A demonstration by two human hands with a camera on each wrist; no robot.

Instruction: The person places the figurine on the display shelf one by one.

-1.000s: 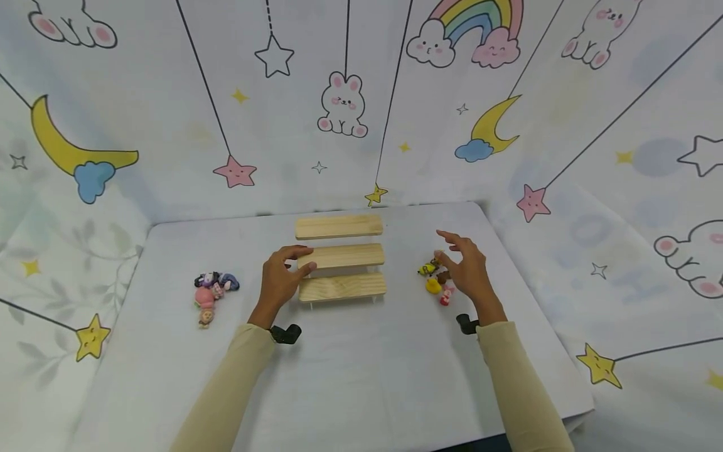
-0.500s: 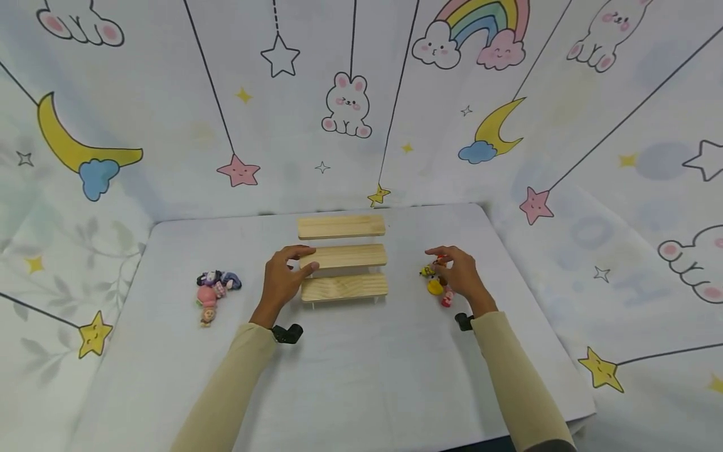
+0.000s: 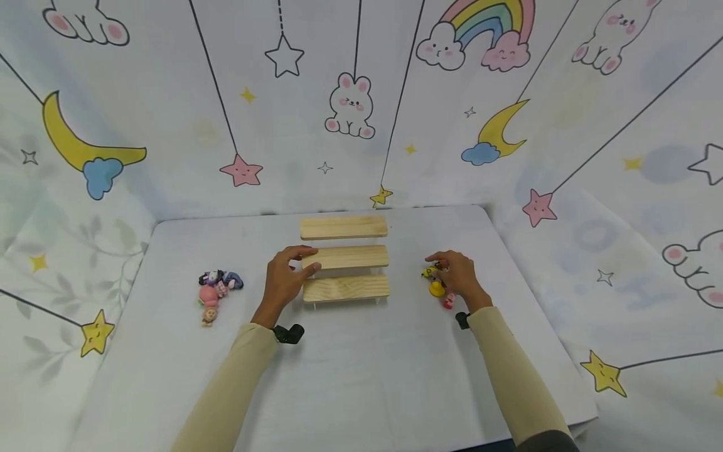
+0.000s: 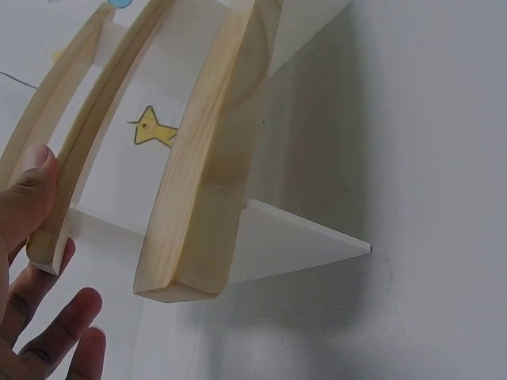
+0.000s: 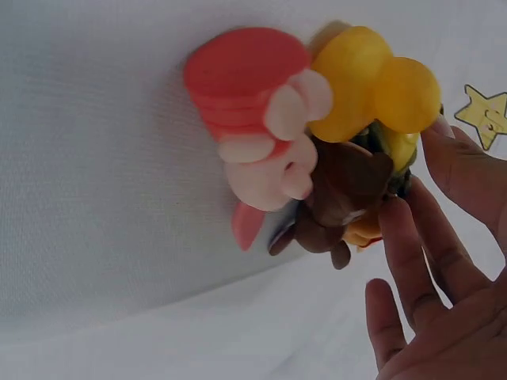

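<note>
My left hand (image 3: 283, 277) holds the left end of the middle plank (image 3: 349, 257) of a three-tier wooden display shelf with white supports. In the left wrist view the thumb (image 4: 32, 198) lies over this plank, the other fingers beyond and below its end. On the right, my right hand (image 3: 460, 276) is over a small heap of toy figures. Its thumb and fingertips come right up to a yellow and dark green figure (image 5: 400, 150). Beside that lie a brown figure (image 5: 348, 182), a yellow rounded figure (image 5: 356, 83) and a pink-and-red piglet figure (image 5: 261, 103).
Several other toy figures (image 3: 209, 294), pink and purple, lie in a group at the left of the white-covered table (image 3: 350, 376). The shelf's lower plank (image 3: 346, 288) faces me, its top plank (image 3: 343, 227) stands behind. A cartoon-printed backdrop (image 3: 282, 125) rises around the table.
My right hand has lowered and drawn in from the right, its fingers nearing each other over the toy figures. My left hand keeps its place on the shelf; the head view has shifted slightly.
</note>
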